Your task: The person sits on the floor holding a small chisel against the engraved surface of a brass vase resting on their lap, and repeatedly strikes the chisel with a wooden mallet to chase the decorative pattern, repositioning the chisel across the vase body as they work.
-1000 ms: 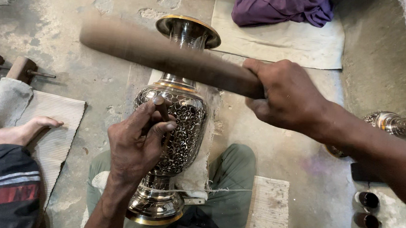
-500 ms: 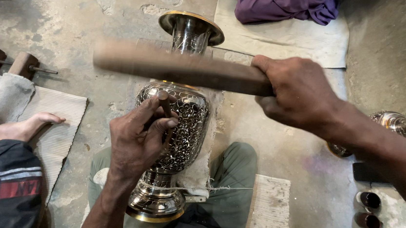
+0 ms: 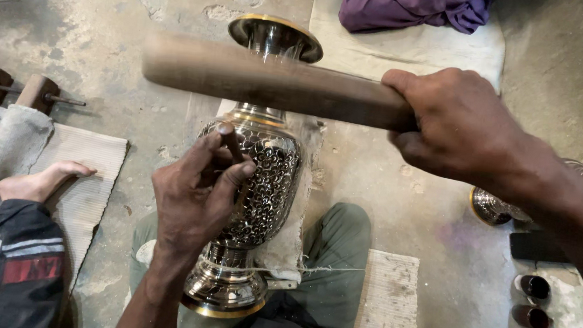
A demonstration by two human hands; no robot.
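A tall engraved metal vase (image 3: 262, 182) with a gold-rimmed mouth lies between my knees, its base toward me. My left hand (image 3: 197, 194) rests on the vase's patterned belly and pinches a small dark chisel (image 3: 231, 142) against the surface. My right hand (image 3: 460, 126) grips one end of a thick round wooden stick (image 3: 270, 83), held level above the vase's neck and over the chisel.
Another person's bare foot (image 3: 40, 181) and dark trouser leg lie on a mat at left. A purple cloth (image 3: 411, 5) sits at the top. Another metal vase (image 3: 506, 204) lies at right, with two small dark pots (image 3: 532, 301) below it. Wooden blocks (image 3: 13, 87) rest far left.
The wooden stick has swung from a tilt to level and shifted right above the vase. My left hand and the chisel stay on the vase's belly.
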